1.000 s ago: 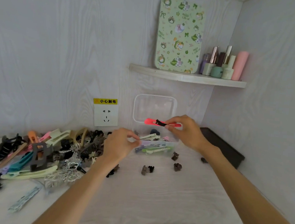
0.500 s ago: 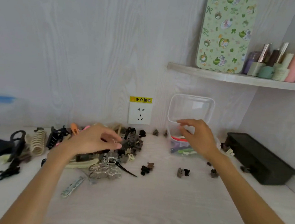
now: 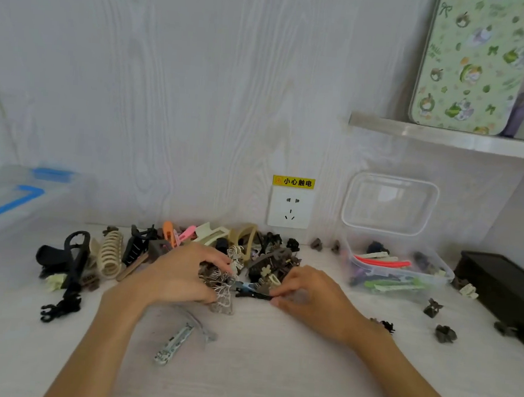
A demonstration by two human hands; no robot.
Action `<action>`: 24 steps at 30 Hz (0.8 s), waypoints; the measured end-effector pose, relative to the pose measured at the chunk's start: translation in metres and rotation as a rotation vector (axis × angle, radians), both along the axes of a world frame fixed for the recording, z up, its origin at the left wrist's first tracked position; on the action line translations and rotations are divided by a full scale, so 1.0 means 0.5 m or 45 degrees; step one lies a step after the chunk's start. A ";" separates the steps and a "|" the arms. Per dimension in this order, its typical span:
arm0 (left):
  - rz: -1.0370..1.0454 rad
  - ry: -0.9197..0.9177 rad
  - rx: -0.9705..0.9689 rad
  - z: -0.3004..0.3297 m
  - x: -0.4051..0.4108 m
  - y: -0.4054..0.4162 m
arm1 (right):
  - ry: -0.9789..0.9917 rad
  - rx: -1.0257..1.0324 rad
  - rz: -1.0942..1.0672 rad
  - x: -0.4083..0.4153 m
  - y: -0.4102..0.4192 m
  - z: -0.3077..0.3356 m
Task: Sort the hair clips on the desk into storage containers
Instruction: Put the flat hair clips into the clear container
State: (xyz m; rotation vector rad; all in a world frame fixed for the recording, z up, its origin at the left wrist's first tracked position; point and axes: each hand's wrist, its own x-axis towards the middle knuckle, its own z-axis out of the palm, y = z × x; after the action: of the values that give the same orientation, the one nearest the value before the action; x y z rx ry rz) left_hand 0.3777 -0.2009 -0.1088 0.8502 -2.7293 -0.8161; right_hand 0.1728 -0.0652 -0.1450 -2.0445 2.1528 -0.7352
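White wood-grain desk: view has panned left since 0.5 s ago. Clear plastic storage box, lid propped open, now sits far right with the long neon-pink clip lying in it, long axis left-right. Right hand has left the box and come down at the pile of mixed hair clips, pinching a slim black clip, long axis left-right, tip pointing left. Left hand curled over the pile; what it grips I can't tell.
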 end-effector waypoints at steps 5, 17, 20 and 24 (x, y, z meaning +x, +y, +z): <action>-0.004 0.028 0.198 0.010 0.010 0.002 | 0.028 -0.054 -0.093 -0.007 -0.002 -0.007; 0.269 -0.086 -0.504 -0.020 -0.061 0.036 | 0.099 -0.691 -0.332 0.000 0.005 0.010; 0.338 -0.039 -0.473 -0.025 -0.074 0.038 | 0.169 -0.876 -0.408 -0.019 0.008 0.024; 0.350 0.020 -0.461 -0.031 -0.094 0.050 | 0.251 -1.092 -0.623 -0.073 0.031 0.060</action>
State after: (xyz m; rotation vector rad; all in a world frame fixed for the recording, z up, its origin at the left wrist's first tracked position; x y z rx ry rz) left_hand 0.3308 -0.1758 -0.1243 1.0893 -2.5488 -0.2638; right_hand 0.1365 -0.0498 -0.1149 -1.9125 2.8202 -1.8554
